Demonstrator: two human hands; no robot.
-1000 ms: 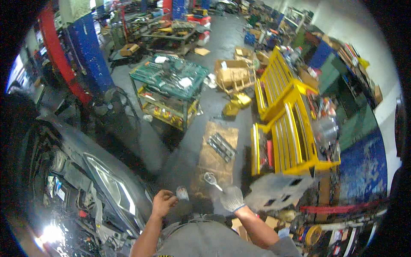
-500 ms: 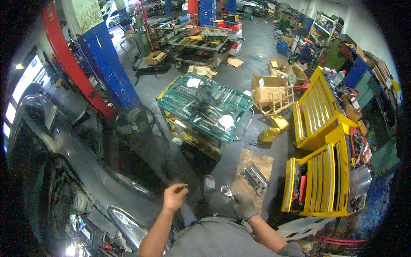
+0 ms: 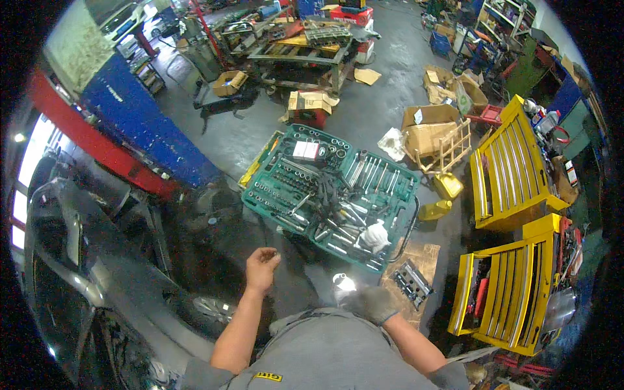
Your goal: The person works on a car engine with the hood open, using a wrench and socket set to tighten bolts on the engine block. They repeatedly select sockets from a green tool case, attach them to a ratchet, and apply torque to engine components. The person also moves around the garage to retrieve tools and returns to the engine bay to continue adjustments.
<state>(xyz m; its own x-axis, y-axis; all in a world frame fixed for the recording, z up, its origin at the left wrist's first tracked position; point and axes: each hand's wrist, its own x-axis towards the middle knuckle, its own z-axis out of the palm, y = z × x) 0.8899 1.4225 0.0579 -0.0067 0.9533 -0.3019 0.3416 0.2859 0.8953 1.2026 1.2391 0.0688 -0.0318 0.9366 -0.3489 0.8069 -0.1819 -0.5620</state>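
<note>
My bare left hand is raised below a tool cart, fingers curled together; whatever they may hold is hidden. My right hand, in a knit glove, grips a metal wrench, its head blurred and bright. Just ahead, a green socket-set case lies open on the cart, with sockets, wrenches, a small white box and a crumpled white cloth. Beyond my right hand, a black metal engine part rests on cardboard on the floor.
A dark car fills the left, beside red and blue lift posts. Yellow tool chests with drawers stand at the right. Cardboard boxes, yellow jugs and a cluttered metal bench are farther ahead.
The view has moved toward the tool cart, which now looks nearer and larger. Both hands have risen toward it, the wrench still in my right. The car's engine bay has largely left view.
</note>
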